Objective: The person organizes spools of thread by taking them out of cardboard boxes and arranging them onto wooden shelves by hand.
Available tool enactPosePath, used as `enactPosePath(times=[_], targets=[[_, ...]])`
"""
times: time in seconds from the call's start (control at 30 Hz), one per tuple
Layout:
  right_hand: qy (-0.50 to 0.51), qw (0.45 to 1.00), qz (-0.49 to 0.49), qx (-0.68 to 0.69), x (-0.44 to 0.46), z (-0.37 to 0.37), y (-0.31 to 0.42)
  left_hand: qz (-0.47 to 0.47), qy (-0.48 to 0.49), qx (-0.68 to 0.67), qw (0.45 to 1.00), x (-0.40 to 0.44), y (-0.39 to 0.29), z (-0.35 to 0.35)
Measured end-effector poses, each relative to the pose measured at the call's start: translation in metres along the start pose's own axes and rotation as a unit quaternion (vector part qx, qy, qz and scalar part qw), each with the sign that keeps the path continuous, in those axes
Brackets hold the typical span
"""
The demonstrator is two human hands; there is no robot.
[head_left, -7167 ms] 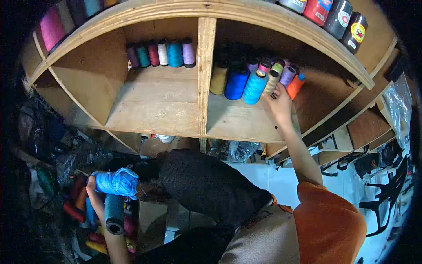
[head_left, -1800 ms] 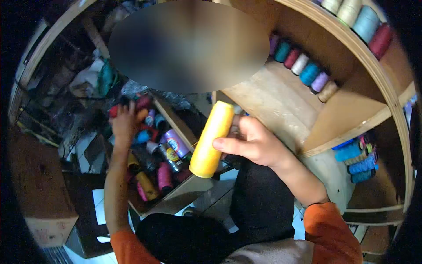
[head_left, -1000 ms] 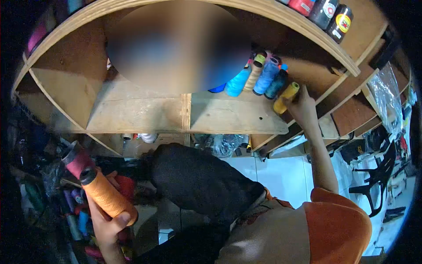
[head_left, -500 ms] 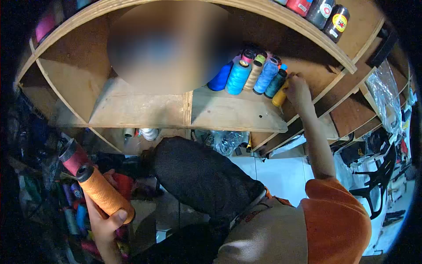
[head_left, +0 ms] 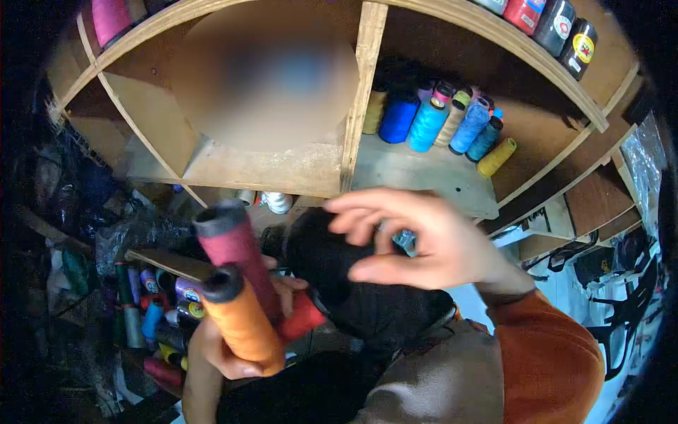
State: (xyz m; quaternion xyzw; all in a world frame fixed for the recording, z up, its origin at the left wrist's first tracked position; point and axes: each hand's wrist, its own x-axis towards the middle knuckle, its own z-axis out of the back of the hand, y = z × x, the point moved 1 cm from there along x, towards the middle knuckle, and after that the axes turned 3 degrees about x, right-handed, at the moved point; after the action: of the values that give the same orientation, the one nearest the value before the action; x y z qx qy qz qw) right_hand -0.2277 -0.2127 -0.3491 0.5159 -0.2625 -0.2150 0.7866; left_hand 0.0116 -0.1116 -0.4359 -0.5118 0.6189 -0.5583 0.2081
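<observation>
At the lower left, my left hand (head_left: 215, 353) is wrapped round several thread spools. An orange thread spool (head_left: 244, 321) with a black core is at the front, a maroon thread spool (head_left: 244, 258) stands behind it, and a red thread spool (head_left: 304, 318) pokes out to the right. My right hand (head_left: 438, 244) hovers to the right of these spools, its fingers curved and apart, holding nothing. Beyond it, a yellow thread spool (head_left: 496, 157) leans at the right end of a row on the wooden shelf, beside a teal spool (head_left: 484, 139).
Blue (head_left: 399, 118), turquoise (head_left: 427, 127) and tan spools fill the shelf's right compartment. A wooden divider (head_left: 362, 92) separates it from the left compartment, partly blurred. Black and red spools (head_left: 524, 14) stand above. Many loose spools (head_left: 152, 318) lie at lower left. A black chair (head_left: 621, 304) is at right.
My right hand has let go of the yellow spool and come back from the shelf toward the left hand. My left hand has moved right with its spools. The view has shifted.
</observation>
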Motion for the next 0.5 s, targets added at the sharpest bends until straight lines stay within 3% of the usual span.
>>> enactPosePath(times=[0.07, 0.17, 0.2, 0.3, 0.37, 0.5], targets=[[0.029, 0.996, 0.064, 0.058, 0.019, -0.019, -0.012, 0.067, 0.022, 0.005, 0.998, -0.003, -0.006, -0.005], [0.083, 0.987, 0.014, 0.136, 0.031, -0.039, -0.007, 0.119, 0.101, 0.068, 0.985, -0.006, -0.010, -0.006], [0.104, 0.979, -0.017, 0.173, 0.037, -0.040, -0.008, 0.114, 0.138, 0.092, 0.980, -0.005, -0.007, -0.004], [0.090, 0.972, -0.039, 0.214, 0.042, -0.034, -0.018, 0.052, 0.128, -0.002, 0.990, -0.006, 0.006, -0.001], [0.043, 0.963, -0.059, 0.259, 0.040, -0.032, -0.019, 0.081, 0.068, -0.065, 0.992, -0.009, 0.001, -0.007], [-0.017, 0.968, 0.043, 0.246, 0.037, -0.018, -0.036, 0.109, -0.061, -0.169, 0.978, -0.007, -0.011, -0.021]])
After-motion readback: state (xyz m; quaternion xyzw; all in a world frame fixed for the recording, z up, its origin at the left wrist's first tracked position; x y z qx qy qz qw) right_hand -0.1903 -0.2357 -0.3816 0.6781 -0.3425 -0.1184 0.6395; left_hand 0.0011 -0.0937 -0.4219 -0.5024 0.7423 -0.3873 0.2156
